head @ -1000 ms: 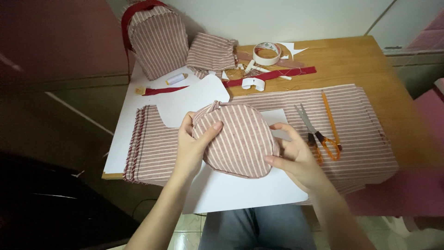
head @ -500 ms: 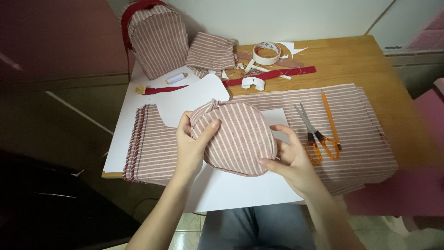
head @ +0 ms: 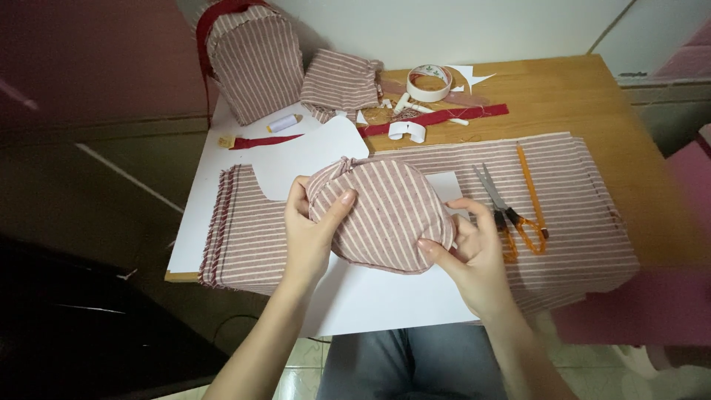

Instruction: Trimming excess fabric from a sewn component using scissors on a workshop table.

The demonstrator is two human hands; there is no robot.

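A rounded piece of red-and-white striped fabric (head: 385, 211) is held up over the table between both hands. My left hand (head: 311, 230) grips its left edge, thumb lying on top of the cloth. On the lower right edge my right hand (head: 474, 252) pinches the cloth, fingers curled under it. Beneath lie white paper sheets (head: 385, 300) and a large flat striped cloth (head: 578, 215).
Orange-handled scissors (head: 507, 215) and an orange pencil (head: 529, 189) lie on the cloth just right of my right hand. At the back of the wooden table (head: 563, 92) stand a striped fabric bag (head: 255, 63), a folded striped piece (head: 341, 81), a tape roll (head: 428, 83), a red ribbon (head: 444, 118) and a thread spool (head: 281, 124).
The striped piece has been turned and drawn slightly upward and flatter. My right hand slid along its lower edge and closed in nearer the cloth; my left hand kept its grip.
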